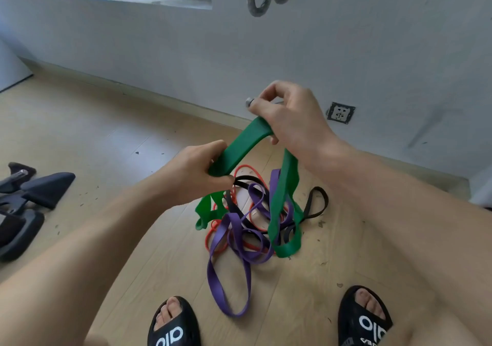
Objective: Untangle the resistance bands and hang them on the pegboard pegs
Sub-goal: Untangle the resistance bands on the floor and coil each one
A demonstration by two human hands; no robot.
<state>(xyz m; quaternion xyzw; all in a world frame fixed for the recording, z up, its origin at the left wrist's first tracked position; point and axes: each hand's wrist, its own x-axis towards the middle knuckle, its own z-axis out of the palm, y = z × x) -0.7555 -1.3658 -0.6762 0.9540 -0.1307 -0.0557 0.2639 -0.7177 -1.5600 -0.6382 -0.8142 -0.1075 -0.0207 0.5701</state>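
A wide green band stretches between both hands above the floor. My left hand grips its lower fold, and my right hand grips its upper end, with a small grey metal piece at the fingertips. The rest of the green band hangs down into a tangle on the wooden floor, mixed with a purple band, a black band and a thin red band. A grey band hangs on the wall at the top; its peg is out of view.
My feet in black slippers stand at the bottom edge, close to the tangle. Black chair-base legs lie on the floor at the left. A wall socket sits low on the white wall to the right.
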